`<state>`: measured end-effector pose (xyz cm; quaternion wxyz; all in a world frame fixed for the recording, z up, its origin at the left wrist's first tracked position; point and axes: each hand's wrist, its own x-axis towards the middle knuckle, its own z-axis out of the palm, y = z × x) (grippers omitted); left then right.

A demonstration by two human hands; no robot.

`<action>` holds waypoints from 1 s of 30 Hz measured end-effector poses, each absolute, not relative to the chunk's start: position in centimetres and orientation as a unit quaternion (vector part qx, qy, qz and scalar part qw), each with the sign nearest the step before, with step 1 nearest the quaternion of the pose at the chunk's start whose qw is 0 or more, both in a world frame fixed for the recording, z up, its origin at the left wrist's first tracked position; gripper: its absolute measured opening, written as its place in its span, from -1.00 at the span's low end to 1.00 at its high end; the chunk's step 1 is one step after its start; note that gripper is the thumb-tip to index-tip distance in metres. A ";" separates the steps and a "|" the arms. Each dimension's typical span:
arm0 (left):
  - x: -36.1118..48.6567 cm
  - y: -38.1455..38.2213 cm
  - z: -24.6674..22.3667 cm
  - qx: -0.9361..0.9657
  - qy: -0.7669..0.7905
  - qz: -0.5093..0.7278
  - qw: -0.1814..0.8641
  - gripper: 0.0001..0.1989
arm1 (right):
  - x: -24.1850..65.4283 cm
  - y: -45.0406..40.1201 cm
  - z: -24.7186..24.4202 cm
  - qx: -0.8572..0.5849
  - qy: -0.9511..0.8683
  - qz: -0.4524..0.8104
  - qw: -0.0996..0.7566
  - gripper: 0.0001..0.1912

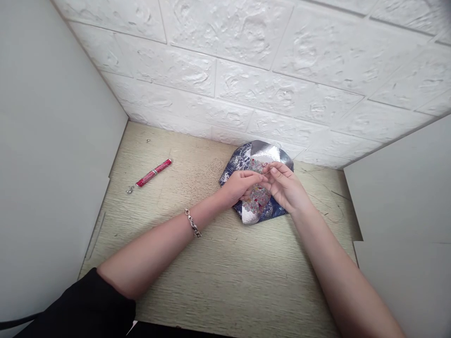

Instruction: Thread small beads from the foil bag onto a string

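Observation:
My left hand [238,187] and my right hand [288,188] meet over a dark blue and silver dish [240,158] that has angular sides. Both are closed, thumbs pinched to fingers, and their tips almost touch. Something thin, like a fine wire or needle, shows between the fingertips, too small to name for sure. Many tiny clear, red and yellowish beads [256,203] lie in the dish below my fingers. Parts of the dish and beads are hidden behind both hands.
A red tube-like packet [154,172] with a silver band lies on the wooden tabletop [225,272], at left. Small shiny metal pieces [130,189] sit by its end. A white brick-pattern wall [225,77] closes off the back; pale panels stand at both sides.

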<state>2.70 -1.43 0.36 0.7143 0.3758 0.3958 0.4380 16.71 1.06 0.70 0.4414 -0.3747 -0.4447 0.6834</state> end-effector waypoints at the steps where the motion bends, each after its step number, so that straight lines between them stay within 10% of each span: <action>1: 2.7 -1.4 0.3 0.379 0.395 0.440 0.712 -0.87 | 16.7 1.0 0.7 -0.370 -0.442 0.687 0.442 -0.80; 30: 2.6 -1.4 0.0 0.390 0.384 0.445 0.709 -0.83 | 16.5 0.9 0.3 -0.348 -0.387 0.728 0.447 -0.87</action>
